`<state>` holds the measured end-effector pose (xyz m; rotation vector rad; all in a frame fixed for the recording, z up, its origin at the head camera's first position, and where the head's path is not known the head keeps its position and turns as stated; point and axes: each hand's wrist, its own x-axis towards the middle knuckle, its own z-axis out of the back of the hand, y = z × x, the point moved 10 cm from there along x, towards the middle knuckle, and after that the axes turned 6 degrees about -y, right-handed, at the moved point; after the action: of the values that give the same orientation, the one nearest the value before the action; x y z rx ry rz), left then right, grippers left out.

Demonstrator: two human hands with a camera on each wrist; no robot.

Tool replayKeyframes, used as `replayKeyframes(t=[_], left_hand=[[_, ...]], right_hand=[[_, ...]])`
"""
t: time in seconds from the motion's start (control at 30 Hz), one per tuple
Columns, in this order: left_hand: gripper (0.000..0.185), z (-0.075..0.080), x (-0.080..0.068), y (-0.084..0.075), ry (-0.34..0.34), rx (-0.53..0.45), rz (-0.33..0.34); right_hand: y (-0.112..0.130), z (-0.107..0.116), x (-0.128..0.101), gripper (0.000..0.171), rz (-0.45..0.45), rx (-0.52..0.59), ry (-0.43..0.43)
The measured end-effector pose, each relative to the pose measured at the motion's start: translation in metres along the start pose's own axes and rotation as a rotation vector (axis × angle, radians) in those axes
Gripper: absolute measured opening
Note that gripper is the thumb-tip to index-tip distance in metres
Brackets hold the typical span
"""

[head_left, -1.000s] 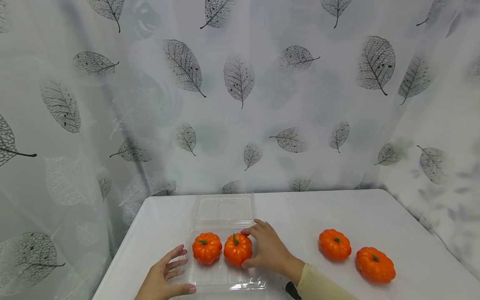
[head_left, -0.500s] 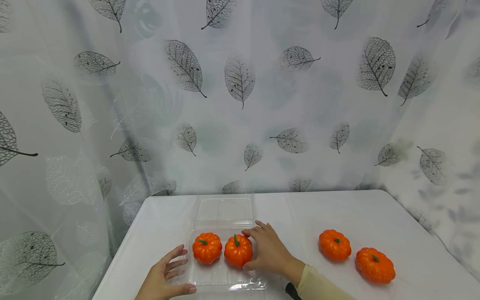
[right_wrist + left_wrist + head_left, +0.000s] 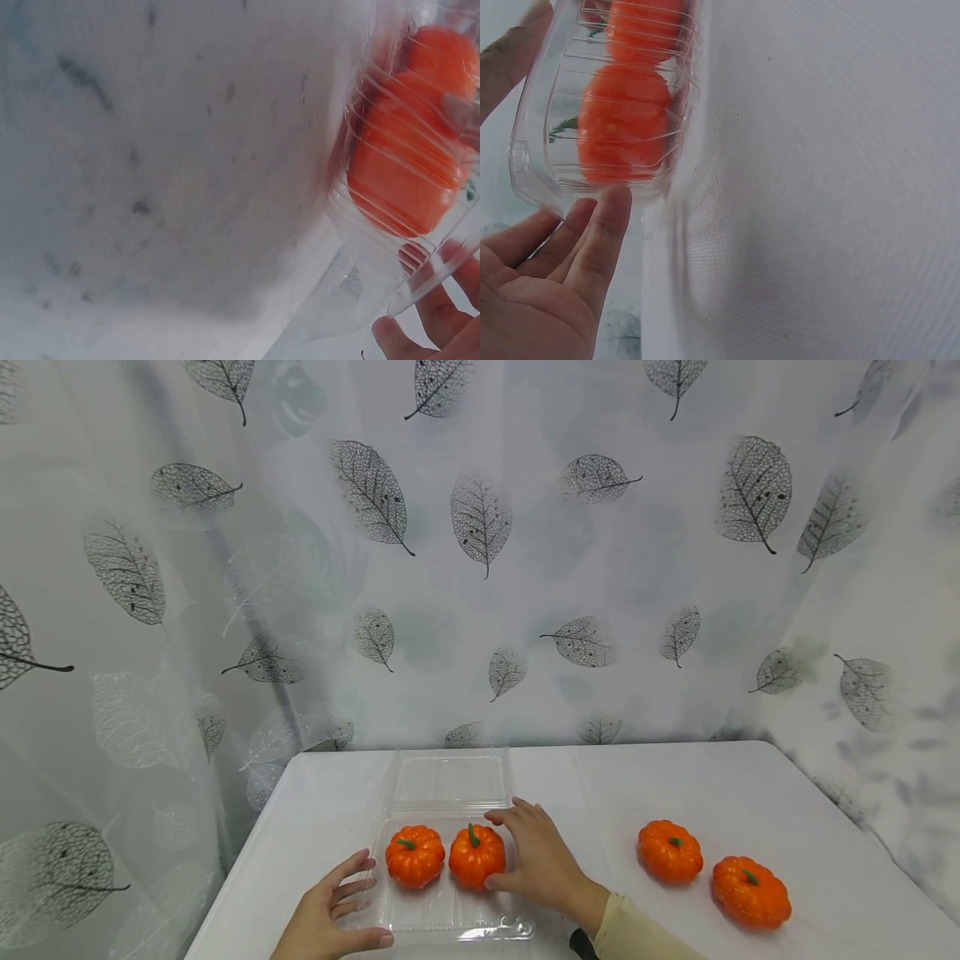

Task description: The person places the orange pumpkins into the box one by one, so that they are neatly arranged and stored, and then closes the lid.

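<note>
An open clear plastic clamshell box [image 3: 450, 929] lies at the table's front left, with its lid [image 3: 450, 777] folded back. Two small orange pumpkins sit side by side in it. My right hand [image 3: 504, 853] curls round the right pumpkin [image 3: 472, 860], fingers over its far side and thumb at its near side. The left pumpkin [image 3: 414, 857] sits untouched. My left hand [image 3: 352, 902] rests with straight, spread fingers against the box's left front corner. The left wrist view shows those fingers [image 3: 600, 240] touching the box [image 3: 536, 180]. The right wrist view shows a pumpkin [image 3: 405, 172] through the plastic.
Two more orange pumpkins [image 3: 670, 850] [image 3: 751, 890] lie on the white table [image 3: 675, 777] to the right of the box. A leaf-printed curtain [image 3: 480, 568] hangs close behind and beside the table. The table's left edge runs near my left hand.
Hardly anything: my right hand and its pumpkin have shifted a touch toward the back of the box. The left hand has stayed put.
</note>
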<state>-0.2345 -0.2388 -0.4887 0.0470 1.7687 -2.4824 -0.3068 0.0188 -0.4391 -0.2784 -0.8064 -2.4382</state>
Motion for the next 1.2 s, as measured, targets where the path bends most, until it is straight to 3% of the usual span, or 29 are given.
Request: replayKeyframes(t=[0.43, 0.53, 0.77, 1.2], left_hand=[[0.103, 0.0, 0.0, 0.003, -0.011, 0.009, 0.014], [0.103, 0.0, 0.0, 0.002, -0.006, 0.012, 0.015], [0.103, 0.0, -0.001, 0.001, -0.007, 0.02, 0.015], [0.105, 0.0, -0.003, 0.001, -0.01, 0.023, 0.015]], right_hand=[[-0.002, -0.005, -0.003, 0.074, -0.017, 0.016, 0.024], [-0.005, -0.001, -0.006, 0.074, -0.044, 0.069, 0.014], [-0.016, 0.019, -0.016, 0.068, -0.12, 0.266, -0.065], [-0.042, 0.063, -0.041, 0.074, -0.137, 0.276, -0.183]])
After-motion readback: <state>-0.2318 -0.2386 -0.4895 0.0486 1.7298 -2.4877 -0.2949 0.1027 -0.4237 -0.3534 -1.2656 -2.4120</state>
